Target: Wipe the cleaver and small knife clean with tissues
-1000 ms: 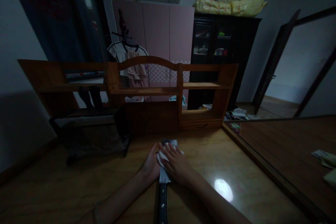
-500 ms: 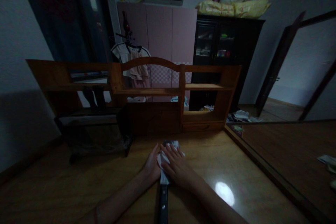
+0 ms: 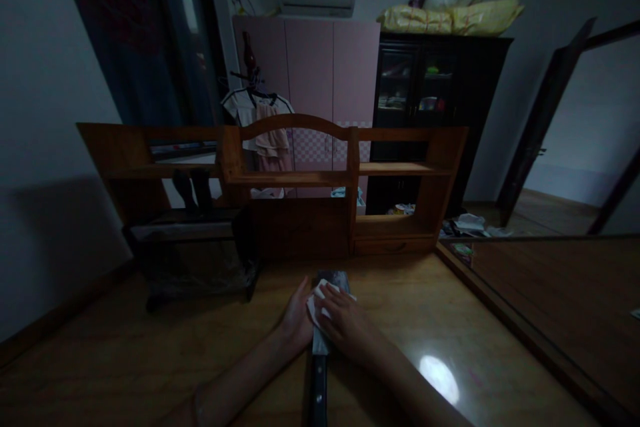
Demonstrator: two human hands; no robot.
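Note:
A cleaver (image 3: 334,277) with a broad grey blade points away from me, its black riveted handle toward me. My left hand (image 3: 299,315) is at the blade's left edge, thumb side up; its other fingers are hidden beside or under the blade. Over the blade, my right hand (image 3: 346,325) presses a crumpled white tissue (image 3: 320,292) with bent fingers. The far end of the blade shows beyond the tissue. Nothing grips the handle.
Behind my hands, a wooden shelf unit (image 3: 290,177) stands across the back of the glossy wooden table (image 3: 210,340). At left sits a dark rack (image 3: 193,260) with two dark upright handles. A raised wooden edge (image 3: 500,307) runs along the right.
My right fingers have drawn in and bent more over the tissue, which has shifted slightly on the blade. The whole view has swung a little, moving everything rightward.

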